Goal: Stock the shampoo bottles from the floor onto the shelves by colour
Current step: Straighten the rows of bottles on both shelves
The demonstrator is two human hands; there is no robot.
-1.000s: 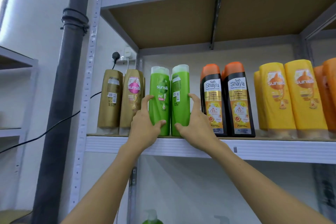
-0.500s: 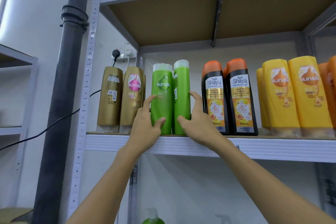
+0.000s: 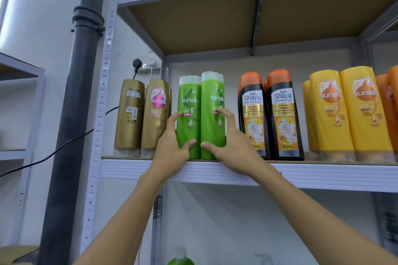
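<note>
Currently, two tall green plastic Sunsilk shampoo bottles stand upright and touching near the front edge of the grey metal shelf (image 3: 301, 173), labels forward. The left green bottle (image 3: 189, 114) is gripped by the left hand (image 3: 172, 155), thumb across its lower front and fingers curled round its left side. The right green bottle (image 3: 212, 112) is gripped by the right hand (image 3: 234, 153), thumb low on its front, fingers wrapped round its right side. Toward the shelf's left end stand gold plastic Sunsilk bottles (image 3: 156, 114). Right of the green pair stand black orange-capped Safi Shayla bottles (image 3: 283, 116), then yellow Sunsilk bottles (image 3: 349, 112), then orange bottles (image 3: 391, 101) at the frame's right edge. A dark vertical pipe (image 3: 81, 92) runs left of the shelving.
</note>
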